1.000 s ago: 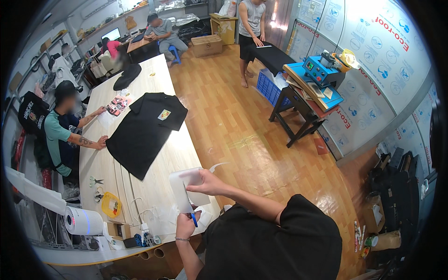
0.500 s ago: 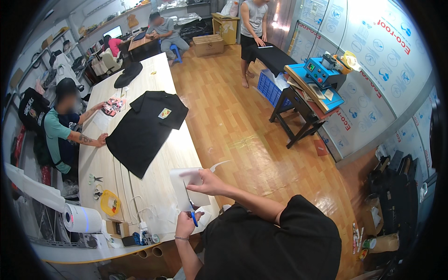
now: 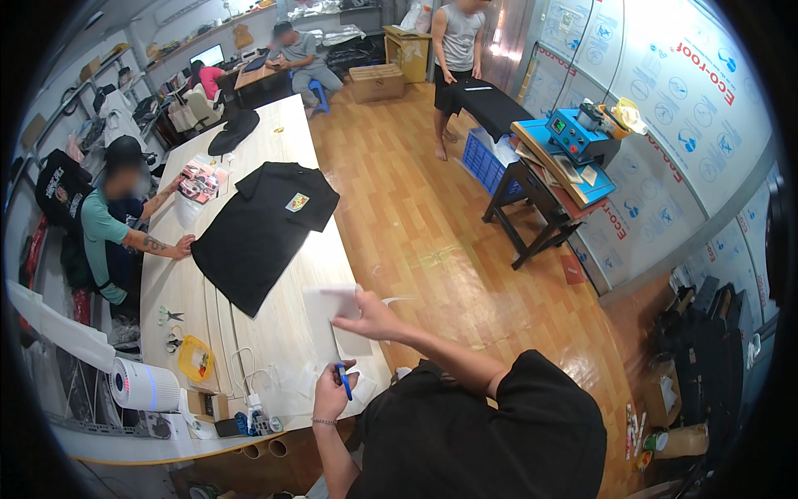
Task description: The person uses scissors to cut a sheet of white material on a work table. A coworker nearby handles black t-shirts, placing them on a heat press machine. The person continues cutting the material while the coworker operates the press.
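Observation:
My right hand (image 3: 371, 318) grips a white sheet (image 3: 355, 343) between thumb and fingers, over the table's near right corner. The sheet's upper part is bent and blurred by motion. Below it, my left hand (image 3: 334, 392), with a bracelet at the wrist, is closed round the blue handles of a pair of scissors (image 3: 344, 381). The scissors point up toward the sheet; their blades are hard to make out. Scraps of thin white paper (image 3: 291, 387) lie beside my left hand. Farther up the table lies a black T-shirt (image 3: 258, 237) with a small colourful patch.
At the table's left edge, a co-worker (image 3: 112, 224) touches the T-shirt and a printed sheet (image 3: 199, 181). A yellow basket (image 3: 196, 359) and a white cylindrical device (image 3: 143, 384) stand nearby. A blue press machine (image 3: 579, 137) is on the right, near a person in a sleeveless top (image 3: 459, 46).
My right hand has bent the sheet's upper part over, and its curled strip has dropped. The scissors sit slightly lower from the sheet. The person by the press has drawn their hands back.

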The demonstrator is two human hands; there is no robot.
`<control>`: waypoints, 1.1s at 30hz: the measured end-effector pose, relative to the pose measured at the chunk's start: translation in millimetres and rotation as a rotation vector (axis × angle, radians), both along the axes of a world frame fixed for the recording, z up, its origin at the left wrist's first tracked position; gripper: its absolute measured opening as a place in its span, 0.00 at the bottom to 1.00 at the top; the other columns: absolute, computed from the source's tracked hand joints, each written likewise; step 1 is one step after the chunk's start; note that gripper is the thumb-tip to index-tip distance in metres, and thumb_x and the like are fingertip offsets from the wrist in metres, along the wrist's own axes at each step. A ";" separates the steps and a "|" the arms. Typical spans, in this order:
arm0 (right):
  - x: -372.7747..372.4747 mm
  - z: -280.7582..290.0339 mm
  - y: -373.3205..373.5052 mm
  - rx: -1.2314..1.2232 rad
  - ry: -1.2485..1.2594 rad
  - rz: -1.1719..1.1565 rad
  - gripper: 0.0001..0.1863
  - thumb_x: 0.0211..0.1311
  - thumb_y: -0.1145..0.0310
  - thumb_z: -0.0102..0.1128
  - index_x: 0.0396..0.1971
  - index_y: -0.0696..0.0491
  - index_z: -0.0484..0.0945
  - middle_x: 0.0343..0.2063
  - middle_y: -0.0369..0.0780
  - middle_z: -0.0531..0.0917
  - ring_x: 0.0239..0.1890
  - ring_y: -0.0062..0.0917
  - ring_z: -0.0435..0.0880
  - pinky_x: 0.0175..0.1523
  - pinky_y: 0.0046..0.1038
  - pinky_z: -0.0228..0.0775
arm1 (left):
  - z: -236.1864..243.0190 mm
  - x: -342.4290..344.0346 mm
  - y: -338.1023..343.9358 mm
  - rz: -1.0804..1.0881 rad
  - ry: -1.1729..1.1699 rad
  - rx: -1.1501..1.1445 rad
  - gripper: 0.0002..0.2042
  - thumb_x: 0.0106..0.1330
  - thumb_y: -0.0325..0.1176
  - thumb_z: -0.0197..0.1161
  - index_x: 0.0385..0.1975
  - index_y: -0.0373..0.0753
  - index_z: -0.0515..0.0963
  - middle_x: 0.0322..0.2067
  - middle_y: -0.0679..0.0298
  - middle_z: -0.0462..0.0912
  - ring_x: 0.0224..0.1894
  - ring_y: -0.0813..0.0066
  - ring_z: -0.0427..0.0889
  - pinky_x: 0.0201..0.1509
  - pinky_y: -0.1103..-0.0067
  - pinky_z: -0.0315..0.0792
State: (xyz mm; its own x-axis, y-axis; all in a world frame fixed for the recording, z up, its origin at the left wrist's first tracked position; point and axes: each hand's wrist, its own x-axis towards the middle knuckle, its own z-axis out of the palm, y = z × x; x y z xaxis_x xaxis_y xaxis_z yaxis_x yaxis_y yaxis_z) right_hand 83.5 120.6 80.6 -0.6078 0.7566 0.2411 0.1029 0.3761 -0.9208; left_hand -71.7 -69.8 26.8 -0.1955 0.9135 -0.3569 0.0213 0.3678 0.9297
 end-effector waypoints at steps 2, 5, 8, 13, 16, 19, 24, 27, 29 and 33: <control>-3.2 10.8 15.4 0.070 0.028 -0.079 0.33 0.65 0.67 0.76 0.70 0.51 0.78 0.48 0.49 0.91 0.48 0.34 0.92 0.56 0.36 0.83 | -5.5 -1.8 0.6 0.006 -0.009 0.018 0.15 0.70 0.26 0.73 0.54 0.32 0.82 0.41 0.68 0.88 0.36 0.88 0.80 0.43 0.84 0.76; -3.7 34.5 37.3 0.201 0.063 -0.156 0.35 0.65 0.66 0.75 0.72 0.51 0.76 0.47 0.50 0.90 0.47 0.37 0.92 0.55 0.38 0.83 | -21.7 -5.3 0.0 0.048 -0.025 0.034 0.15 0.70 0.26 0.73 0.54 0.33 0.82 0.43 0.66 0.89 0.37 0.87 0.81 0.44 0.85 0.76; -1.6 52.8 45.6 0.284 0.063 -0.172 0.39 0.66 0.66 0.74 0.76 0.53 0.68 0.47 0.52 0.90 0.46 0.42 0.92 0.53 0.40 0.83 | -46.7 -11.5 2.3 0.104 -0.008 0.014 0.14 0.70 0.26 0.74 0.53 0.33 0.82 0.44 0.64 0.90 0.39 0.86 0.84 0.43 0.84 0.78; -11.7 53.6 31.6 0.330 -0.209 -0.010 0.47 0.68 0.66 0.70 0.82 0.57 0.54 0.45 0.58 0.88 0.48 0.55 0.88 0.55 0.47 0.80 | -88.3 -22.2 -2.4 0.293 -0.125 -0.043 0.13 0.72 0.31 0.74 0.51 0.37 0.80 0.45 0.61 0.91 0.44 0.74 0.91 0.40 0.80 0.81; -28.7 26.3 7.8 0.342 -0.248 0.244 0.51 0.68 0.68 0.68 0.84 0.56 0.46 0.43 0.60 0.87 0.47 0.59 0.86 0.56 0.49 0.78 | -90.6 -27.1 -6.7 0.476 -0.175 -0.019 0.14 0.73 0.35 0.74 0.50 0.40 0.78 0.45 0.60 0.91 0.44 0.67 0.93 0.37 0.78 0.81; -40.0 6.3 -18.3 0.227 -0.367 0.496 0.55 0.66 0.71 0.66 0.85 0.55 0.38 0.40 0.59 0.87 0.44 0.59 0.86 0.54 0.50 0.78 | -89.5 -37.9 -8.3 0.685 -0.308 0.120 0.13 0.75 0.38 0.72 0.49 0.43 0.75 0.44 0.63 0.89 0.46 0.66 0.92 0.40 0.76 0.81; -47.3 -8.8 -52.3 0.067 -0.492 0.750 0.56 0.62 0.74 0.64 0.85 0.53 0.38 0.38 0.58 0.86 0.42 0.58 0.86 0.50 0.50 0.77 | -102.8 -82.0 -27.8 0.783 -0.612 0.336 0.08 0.79 0.35 0.64 0.52 0.44 0.78 0.48 0.65 0.87 0.50 0.75 0.86 0.50 0.76 0.83; -40.8 -18.5 -55.4 0.025 -0.522 0.770 0.50 0.61 0.73 0.65 0.82 0.54 0.51 0.37 0.58 0.86 0.42 0.57 0.87 0.49 0.50 0.77 | -81.1 -85.3 -27.3 0.792 -0.850 0.357 0.09 0.76 0.30 0.66 0.53 0.43 0.80 0.47 0.67 0.87 0.50 0.77 0.86 0.53 0.76 0.84; -36.3 -29.3 -49.7 0.035 -0.519 0.782 0.43 0.61 0.70 0.68 0.77 0.56 0.62 0.38 0.57 0.86 0.42 0.55 0.87 0.50 0.49 0.78 | -81.3 -84.3 -27.0 0.828 -0.813 0.382 0.11 0.73 0.26 0.68 0.54 0.42 0.81 0.47 0.68 0.87 0.49 0.76 0.86 0.55 0.76 0.84; -23.9 -51.0 -32.5 0.038 -0.438 0.834 0.34 0.61 0.60 0.76 0.64 0.60 0.77 0.43 0.55 0.88 0.45 0.49 0.89 0.52 0.45 0.80 | -79.0 -70.6 -17.4 0.866 -0.628 0.409 0.13 0.69 0.20 0.69 0.51 0.40 0.81 0.45 0.67 0.86 0.46 0.76 0.87 0.55 0.74 0.83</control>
State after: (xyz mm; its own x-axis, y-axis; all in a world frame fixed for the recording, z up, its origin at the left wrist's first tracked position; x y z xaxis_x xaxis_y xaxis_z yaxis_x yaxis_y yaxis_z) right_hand 59.5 88.1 29.5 -0.9921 0.0329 -0.1214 0.1210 0.5130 -0.8499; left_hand -142.2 -87.3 -52.2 -0.7078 0.6292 -0.3211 -0.6023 -0.3001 0.7397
